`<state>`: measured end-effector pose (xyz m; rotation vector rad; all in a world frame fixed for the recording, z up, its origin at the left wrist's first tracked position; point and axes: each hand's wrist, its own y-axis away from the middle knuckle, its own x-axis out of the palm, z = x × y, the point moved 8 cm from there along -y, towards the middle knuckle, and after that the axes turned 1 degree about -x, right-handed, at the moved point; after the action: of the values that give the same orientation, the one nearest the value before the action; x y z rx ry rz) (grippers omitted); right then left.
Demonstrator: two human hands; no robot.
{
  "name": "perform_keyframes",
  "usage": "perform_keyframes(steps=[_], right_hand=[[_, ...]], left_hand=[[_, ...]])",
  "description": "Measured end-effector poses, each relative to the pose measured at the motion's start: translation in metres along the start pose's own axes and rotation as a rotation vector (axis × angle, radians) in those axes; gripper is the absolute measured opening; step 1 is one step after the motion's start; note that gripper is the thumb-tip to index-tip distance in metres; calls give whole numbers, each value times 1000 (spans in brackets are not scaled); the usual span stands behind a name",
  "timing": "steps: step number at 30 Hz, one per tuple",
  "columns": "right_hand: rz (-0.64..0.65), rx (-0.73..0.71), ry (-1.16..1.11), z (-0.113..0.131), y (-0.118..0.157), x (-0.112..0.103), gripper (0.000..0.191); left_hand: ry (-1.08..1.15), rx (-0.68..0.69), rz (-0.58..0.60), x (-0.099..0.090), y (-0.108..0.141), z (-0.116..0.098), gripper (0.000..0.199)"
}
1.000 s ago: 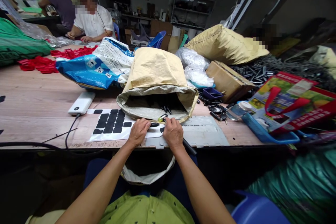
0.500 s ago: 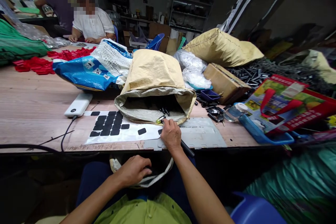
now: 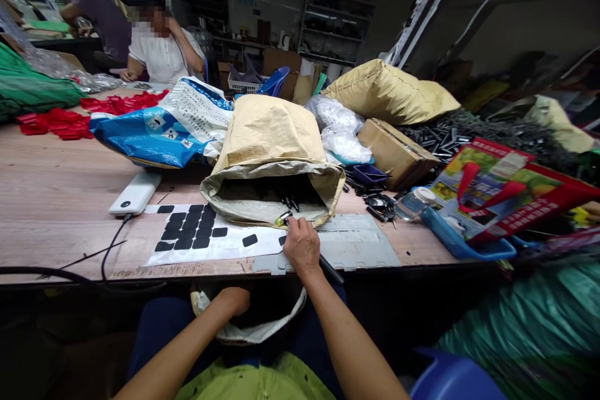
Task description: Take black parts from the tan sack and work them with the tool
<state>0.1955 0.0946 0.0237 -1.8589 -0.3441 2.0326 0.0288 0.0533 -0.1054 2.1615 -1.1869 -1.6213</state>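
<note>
My right hand (image 3: 301,245) is closed at the front edge of the table. A black rod-like handle (image 3: 331,271) sticks out below it, and a yellow-green piece with a shiny end (image 3: 283,219) shows past the fingers; whether they are one tool I cannot tell. Just beyond lies a tan woven sack (image 3: 276,131), its mouth toward me, with small black pieces (image 3: 291,203) inside. My left hand (image 3: 238,300) reaches into an open sack (image 3: 281,320) on my lap, its fingers hidden. Under the right hand is a white sheet (image 3: 234,249) with black rounded stickers (image 3: 190,225).
A white power bank (image 3: 135,192) with a cable lies left. Behind are a blue-and-white bag (image 3: 154,131) and red pieces (image 3: 56,120). A cardboard box (image 3: 398,150), a jar (image 3: 415,203) and a blue tray (image 3: 450,237) stand right. Two people (image 3: 162,53) sit across.
My left hand has gone down into the lap sack, so its fingers no longer show. The right hand keeps its hold. Across the table, a person has raised one hand to the head.
</note>
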Motion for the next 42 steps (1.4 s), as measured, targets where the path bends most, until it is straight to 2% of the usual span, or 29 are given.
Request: perform_keyframes(steps=[3, 5, 6, 7, 8, 9, 11, 12, 14, 17, 19, 22, 26, 29, 33, 36, 39, 41, 42], right_hand=[[1, 1, 2, 0, 0, 0, 31], [4, 5, 5, 0, 0, 0, 31], [9, 5, 4, 0, 0, 0, 31], [16, 4, 1, 0, 0, 1, 31], [23, 4, -3, 0, 0, 1, 31], [29, 7, -6, 0, 0, 1, 30], [34, 14, -11, 0, -1, 1, 28], [33, 18, -12, 0, -1, 0, 27], [31, 17, -16, 0, -1, 0, 27], [32, 8, -30, 0, -1, -1, 28], [32, 10, -39, -1, -1, -1, 28], [32, 13, -49, -1, -2, -1, 28], [31, 7, -52, 0, -2, -2, 27], [32, 7, -41, 0, -2, -1, 28], [35, 5, -28, 0, -1, 0, 28], [34, 3, -23, 0, -1, -1, 28], [28, 3, -23, 0, -1, -2, 27], [26, 4, -26, 0, -1, -2, 27], [25, 5, -26, 0, -1, -2, 26]], left_hand=[[-5, 103, 139, -13, 21, -20, 25], [130, 279, 332, -30, 35, -49, 28], [237, 343, 403, -45, 38, -63, 32], [319, 396, 375, -68, 34, -75, 35], [360, 441, 243, -98, 25, -85, 35], [356, 457, 37, -130, 11, -91, 34], [222, 388, -428, -189, -16, -93, 32], [118, 341, -561, -207, -29, -94, 34], [-87, 285, -660, -222, -57, -100, 37], [-306, 251, -634, -223, -87, -106, 40], [-376, 241, -637, -222, -94, -107, 40], [-438, 278, -679, -222, -91, -110, 35], [-532, 408, -731, -221, -81, -118, 27], [-580, 466, -679, -218, -82, -119, 24], [-576, 435, -631, -219, -85, -110, 16], [-509, 379, -667, -222, -73, -99, 11], [-362, 327, -793, -224, -43, -82, 15], [-261, 302, -820, -215, -22, -67, 17], [-221, 297, -795, -208, -15, -59, 17]])
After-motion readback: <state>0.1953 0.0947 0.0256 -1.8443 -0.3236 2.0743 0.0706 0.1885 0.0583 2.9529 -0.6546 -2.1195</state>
